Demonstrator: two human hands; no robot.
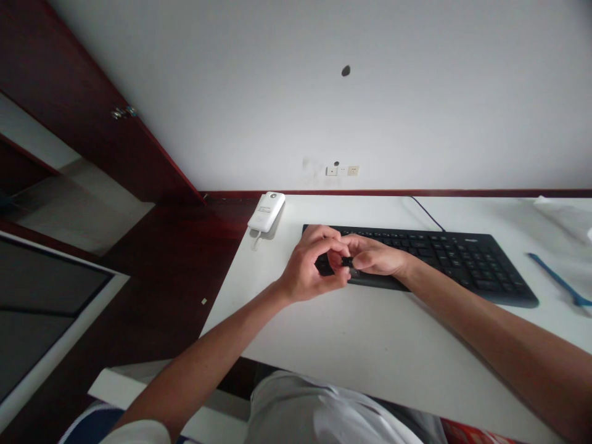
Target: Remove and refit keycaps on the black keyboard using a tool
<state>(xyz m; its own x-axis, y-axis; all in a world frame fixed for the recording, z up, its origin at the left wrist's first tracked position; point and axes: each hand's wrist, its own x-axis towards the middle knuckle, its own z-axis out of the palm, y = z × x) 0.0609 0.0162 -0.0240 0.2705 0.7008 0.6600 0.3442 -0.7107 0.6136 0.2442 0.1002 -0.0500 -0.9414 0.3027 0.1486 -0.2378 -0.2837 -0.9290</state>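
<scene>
Above the left part of a black keyboard, my two hands meet at the fingertips. A small black piece, about the size of a keycap, is pinched between them; its exact kind is too small to make out. My left hand curls round it from the left, thumb below and fingers above. From the right, my right hand presses its thumb against the piece, with its other fingers partly hidden behind. The keys underneath are covered by both hands.
A white box-like device with a short cable lies at the white desk's back left. To the right are a blue strip-shaped tool and a crumpled white bag. The keyboard's cable runs toward the wall.
</scene>
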